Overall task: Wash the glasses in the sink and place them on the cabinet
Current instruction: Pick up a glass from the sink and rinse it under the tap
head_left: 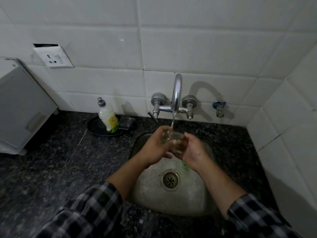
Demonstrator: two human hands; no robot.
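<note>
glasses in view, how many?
1: clear glass held by left hand and right hand under the tap. Green item in the sink, mostly hidden, may be another.

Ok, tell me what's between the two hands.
A clear glass, held by the left hand and right hand under the running tap; the head view shows it.

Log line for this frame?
phase: rinsing over sink | left hand: grips glass | right hand: grips glass | tap: running onto glass

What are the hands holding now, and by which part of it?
A clear glass, under the running tap. The left hand grips its left side and the right hand its right side; which end is the rim cannot be told.
</note>
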